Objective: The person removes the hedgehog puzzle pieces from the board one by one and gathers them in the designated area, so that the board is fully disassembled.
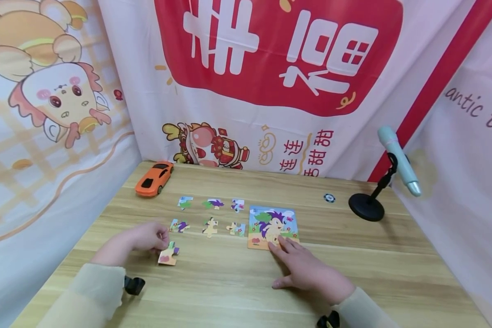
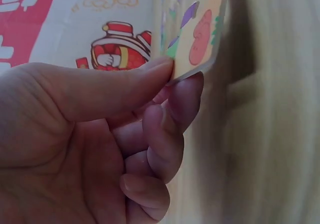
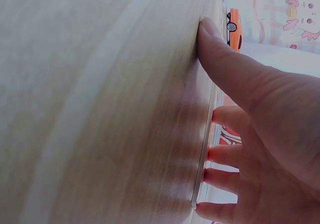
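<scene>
My left hand (image 1: 152, 235) is at the left of the table and pinches a corner puzzle piece (image 1: 168, 256) between thumb and index finger. In the left wrist view that puzzle piece (image 2: 197, 39) is tilted up and shows a red shape and a bit of purple. My right hand (image 1: 305, 269) rests its fingertips on the lower edge of a square hedgehog picture board (image 1: 270, 218), thumb spread to the side on the table. Between the hands lie several loose puzzle pieces (image 1: 210, 226) in two rows, left of the board.
An orange toy car (image 1: 154, 179) stands at the back left of the wooden table (image 1: 213, 291). Toward the back right are a small round token (image 1: 329, 197) and a light-blue microphone (image 1: 398, 159) on a black stand (image 1: 366, 206). Printed cloth hangs behind.
</scene>
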Action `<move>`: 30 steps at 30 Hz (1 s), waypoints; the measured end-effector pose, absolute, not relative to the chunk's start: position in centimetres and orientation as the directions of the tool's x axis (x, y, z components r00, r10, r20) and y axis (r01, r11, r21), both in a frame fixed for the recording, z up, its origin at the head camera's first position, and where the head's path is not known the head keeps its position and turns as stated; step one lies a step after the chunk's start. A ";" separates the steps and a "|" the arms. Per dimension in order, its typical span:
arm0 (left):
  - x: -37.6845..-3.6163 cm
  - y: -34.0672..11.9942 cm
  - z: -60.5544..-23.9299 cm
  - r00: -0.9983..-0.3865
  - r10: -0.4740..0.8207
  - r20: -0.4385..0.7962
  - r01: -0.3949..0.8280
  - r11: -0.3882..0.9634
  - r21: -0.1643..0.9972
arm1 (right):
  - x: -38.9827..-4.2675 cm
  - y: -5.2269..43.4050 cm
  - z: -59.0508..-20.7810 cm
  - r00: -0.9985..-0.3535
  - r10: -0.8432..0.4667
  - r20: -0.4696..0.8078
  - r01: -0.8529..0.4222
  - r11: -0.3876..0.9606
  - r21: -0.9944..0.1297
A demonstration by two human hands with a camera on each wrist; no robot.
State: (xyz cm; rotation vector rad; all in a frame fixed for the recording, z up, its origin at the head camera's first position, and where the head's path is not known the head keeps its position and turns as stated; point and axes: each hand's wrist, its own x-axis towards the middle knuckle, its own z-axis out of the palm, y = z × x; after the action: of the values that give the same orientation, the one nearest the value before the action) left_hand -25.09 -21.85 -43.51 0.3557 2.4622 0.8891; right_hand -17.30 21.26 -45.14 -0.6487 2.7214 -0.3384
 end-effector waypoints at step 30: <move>-27.4 -1.0 -41.3 -0.789 0.560 -0.252 0.342 0.741 0.578 | -17.7 21.9 -45.7 -0.844 -0.474 -0.250 -0.398 0.867 -0.299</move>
State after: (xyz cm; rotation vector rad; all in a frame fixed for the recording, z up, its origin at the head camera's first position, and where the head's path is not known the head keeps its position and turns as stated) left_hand -27.40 -0.96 -41.25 0.6898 2.5291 0.7245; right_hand -17.69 21.90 -45.73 -0.6538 2.7229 -0.3394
